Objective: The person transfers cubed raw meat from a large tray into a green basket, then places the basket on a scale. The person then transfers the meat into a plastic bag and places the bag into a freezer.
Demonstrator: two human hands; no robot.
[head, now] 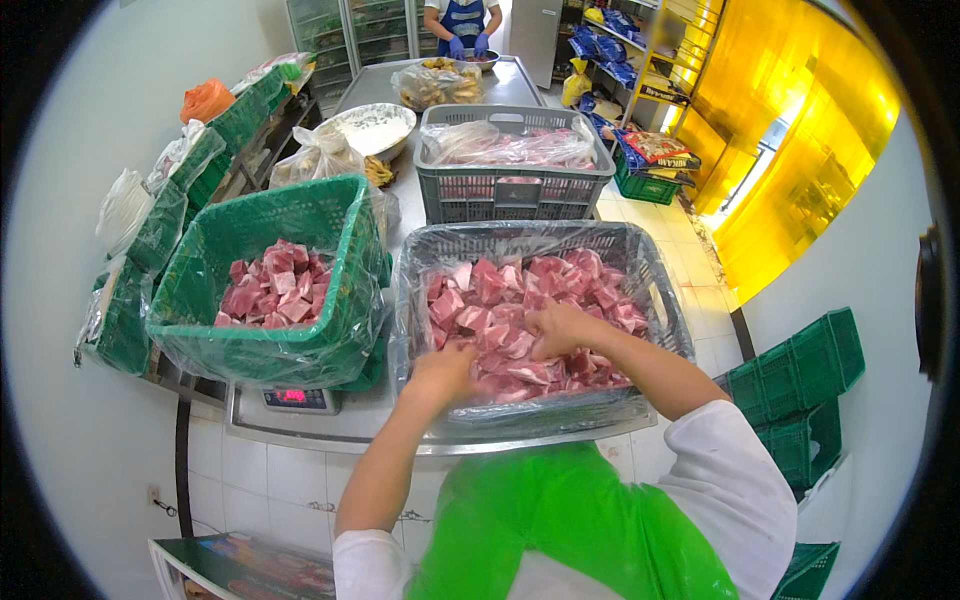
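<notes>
Raw meat chunks (487,319), pink with pale fat, fill a grey plastic crate (671,315) lined with clear film, right in front of me. My right hand (561,330) reaches into the middle of the meat with its fingers curled down; whether a chunk is in its grip is hidden. Near the crate's front left, my left hand (446,373) touches the meat, its fingers partly blurred. To the left, a film-lined green plastic basket (247,334) holds a smaller heap of meat cubes (279,289). It rests on a digital scale (300,400) with a lit red display.
Behind stands another grey crate (517,196) of bagged meat. A large bowl of white powder (375,127) and a clear bag of yellowish food (439,84) share the steel table (352,427). A co-worker (463,26) in blue gloves handles a bowl at the far end. Green crates (795,367) stand right.
</notes>
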